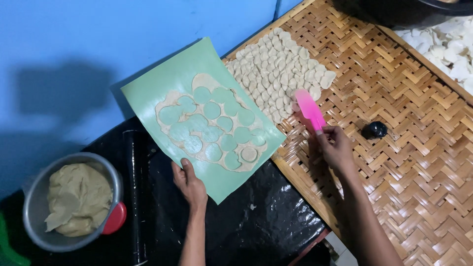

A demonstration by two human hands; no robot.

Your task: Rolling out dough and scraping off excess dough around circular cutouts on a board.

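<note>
A metal bowl [37, 207] of pale dough [79, 197] sits at lower left beside a red lid [116, 217]. A small black round object [374, 130] rests alone. White chips [451, 47] lie heaped at upper right, near a dark pot [394, 12].

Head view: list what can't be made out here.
- Dark pot: cut off by the top edge.
- White pieces: run off the right edge.
- Green object: only a sliver at the bottom-left corner.
- Pink spatula blade in the right hand: motion-blurred.
- Small black object: too small to identify.

Dough sheet [209, 125] on mat [148, 93], left of discs [278, 66] on tray [419, 148].
</note>
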